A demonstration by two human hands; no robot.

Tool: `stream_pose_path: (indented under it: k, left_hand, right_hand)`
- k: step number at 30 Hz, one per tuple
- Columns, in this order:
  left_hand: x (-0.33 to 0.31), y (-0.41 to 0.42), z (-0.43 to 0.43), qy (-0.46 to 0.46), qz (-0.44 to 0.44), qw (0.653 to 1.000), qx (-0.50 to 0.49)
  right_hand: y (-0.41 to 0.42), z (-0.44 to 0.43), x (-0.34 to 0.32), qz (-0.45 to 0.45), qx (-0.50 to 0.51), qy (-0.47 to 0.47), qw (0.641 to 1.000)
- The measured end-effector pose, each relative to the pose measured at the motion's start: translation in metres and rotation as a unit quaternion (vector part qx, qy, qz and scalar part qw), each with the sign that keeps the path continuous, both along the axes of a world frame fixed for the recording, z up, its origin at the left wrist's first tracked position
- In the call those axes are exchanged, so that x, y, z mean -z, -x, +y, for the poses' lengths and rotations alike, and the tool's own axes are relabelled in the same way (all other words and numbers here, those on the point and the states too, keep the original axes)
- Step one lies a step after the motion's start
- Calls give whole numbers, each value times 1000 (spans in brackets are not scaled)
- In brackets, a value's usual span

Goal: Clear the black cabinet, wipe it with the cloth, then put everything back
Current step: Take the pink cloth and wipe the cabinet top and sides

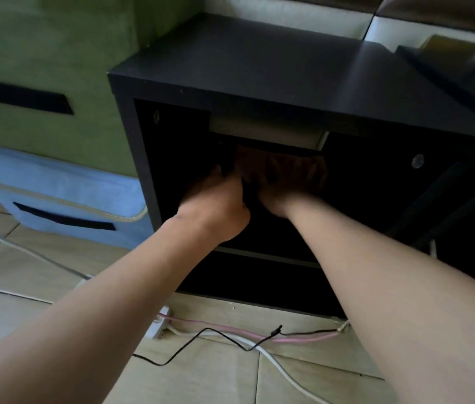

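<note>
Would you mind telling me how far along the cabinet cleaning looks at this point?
Done: hard to say; the top of the black cabinet looks mostly bare. In hand: the left hand and right hand reach together into its upper compartment around something dark, too shadowed and blurred to tell cloth from an item. Left: probably wiping or restocking, which the picture cannot settle.

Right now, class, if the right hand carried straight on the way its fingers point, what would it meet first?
Most likely the back panel of the black cabinet: the right hand reaches inside it, pointing inward at that panel. The inside is dark and blurred, so how far off the panel lies is unclear.
</note>
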State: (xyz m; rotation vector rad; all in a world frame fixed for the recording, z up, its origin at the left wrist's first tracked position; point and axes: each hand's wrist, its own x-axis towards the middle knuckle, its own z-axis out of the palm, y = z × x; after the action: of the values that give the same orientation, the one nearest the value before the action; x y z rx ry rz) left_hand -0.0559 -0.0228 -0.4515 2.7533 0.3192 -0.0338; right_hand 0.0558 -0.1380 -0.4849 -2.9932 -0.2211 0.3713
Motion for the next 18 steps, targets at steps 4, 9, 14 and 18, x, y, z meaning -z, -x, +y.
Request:
stream_pose_path:
  k: [4,9,14,18]
  left_hand:
    - [-8,21,1,10,-10,1000,20]
    - [-22,43,10,-12,-52,998,32]
    - [-34,49,15,-22,-80,996,25]
    - [-39,47,14,-25,-89,995,32]
  right_hand:
    - [49,-1,-3,-1,-10,51,999]
    - [100,4,0,-13,-34,53,998]
    - [137,25,-6,1,-58,42,997]
    - [159,53,-6,15,-70,37,997]
